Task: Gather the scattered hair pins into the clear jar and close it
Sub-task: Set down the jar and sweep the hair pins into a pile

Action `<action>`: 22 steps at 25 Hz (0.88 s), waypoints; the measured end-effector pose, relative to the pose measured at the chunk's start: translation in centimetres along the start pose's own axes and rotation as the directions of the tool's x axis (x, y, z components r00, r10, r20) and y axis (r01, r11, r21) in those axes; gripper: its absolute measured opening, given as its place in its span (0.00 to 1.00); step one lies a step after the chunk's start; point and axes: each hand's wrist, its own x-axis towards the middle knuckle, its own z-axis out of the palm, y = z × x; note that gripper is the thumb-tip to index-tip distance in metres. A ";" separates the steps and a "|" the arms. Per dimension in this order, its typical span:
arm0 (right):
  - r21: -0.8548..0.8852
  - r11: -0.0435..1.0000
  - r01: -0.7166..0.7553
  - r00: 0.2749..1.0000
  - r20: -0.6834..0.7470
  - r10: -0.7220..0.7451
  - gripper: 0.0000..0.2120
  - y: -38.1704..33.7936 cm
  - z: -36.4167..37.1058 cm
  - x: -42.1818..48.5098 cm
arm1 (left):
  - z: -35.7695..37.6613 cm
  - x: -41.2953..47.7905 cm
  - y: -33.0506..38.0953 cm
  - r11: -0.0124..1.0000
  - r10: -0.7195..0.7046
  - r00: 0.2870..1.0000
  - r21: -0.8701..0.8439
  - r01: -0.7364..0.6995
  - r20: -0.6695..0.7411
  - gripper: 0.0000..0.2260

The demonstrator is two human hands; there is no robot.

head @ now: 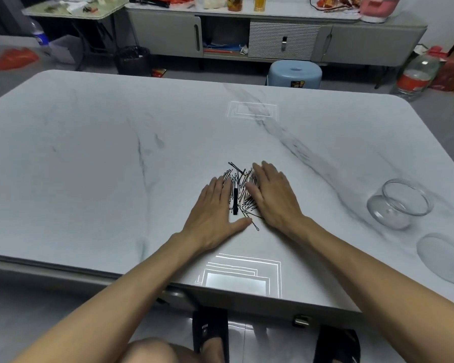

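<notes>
A heap of thin black hair pins (238, 182) lies on the white marble table (102, 158), with one thicker black clip among them. My left hand (215, 205) lies flat on the table against the heap's left side, fingers extended. My right hand (273, 195) lies flat against the heap's right side and covers part of it. One pin sticks out near my left thumb. The clear jar (400, 203) stands open, without its lid, at the far right. Its clear lid (443, 258) lies flat on the table in front of the jar.
A blue stool (294, 74) stands beyond the table's far edge. Behind it is a grey cabinet (273, 35) with clutter on top. A large clear bottle (417, 74) stands on the floor at the right. Ceiling light reflects on the table's near edge.
</notes>
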 end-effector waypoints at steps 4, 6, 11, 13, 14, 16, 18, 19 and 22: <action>-0.016 0.998 0.063 0.992 0.112 -0.060 0.27 0.3 0.0 1.5 | 0.3 0.5 0.3 1.000 0.000 0.997 -0.021 -0.001 -0.072 0.41; 0.134 0.985 0.107 0.988 0.095 -0.120 0.22 -0.4 -0.5 1.1 | 0.3 0.6 0.5 0.999 -0.002 0.997 -0.035 -0.001 -0.076 0.40; 0.205 0.979 0.014 0.998 -0.061 -0.002 0.16 1.1 -4.8 -2.3 | -1.3 0.7 2.0 0.983 -0.049 0.985 -0.183 0.018 -0.168 0.33; 0.063 0.998 0.013 0.989 -0.150 -0.004 0.16 3.4 -8.4 -4.1 | -2.5 0.9 3.9 0.967 -0.063 0.971 -0.256 0.003 -0.229 0.28; -0.042 0.999 -0.023 0.979 -0.204 0.014 0.17 4.8 -10.4 -5.0 | -3.2 0.9 5.1 0.949 -0.084 0.969 -0.315 0.006 -0.234 0.27; -0.234 0.948 -0.217 0.958 -0.238 0.160 0.24 7.9 -14.1 -7.0 | -4.2 0.8 7.9 0.905 -0.121 0.973 -0.424 0.028 -0.194 0.26; -0.320 0.844 -0.431 0.902 -0.140 0.407 0.33 10.4 -16.2 -8.8 | -4.8 0.4 10.1 0.891 -0.096 0.985 -0.454 0.021 -0.142 0.25; -0.328 0.811 -0.485 0.869 -0.077 0.489 0.36 11.2 -16.4 -9.4 | -4.9 0.0 11.0 0.892 -0.066 0.991 -0.451 0.008 -0.113 0.25; -0.226 0.810 -0.541 0.827 0.031 0.561 0.38 13.2 -16.1 -10.8 | -5.1 -1.4 13.5 0.896 -0.001 1.000 -0.443 -0.011 -0.026 0.26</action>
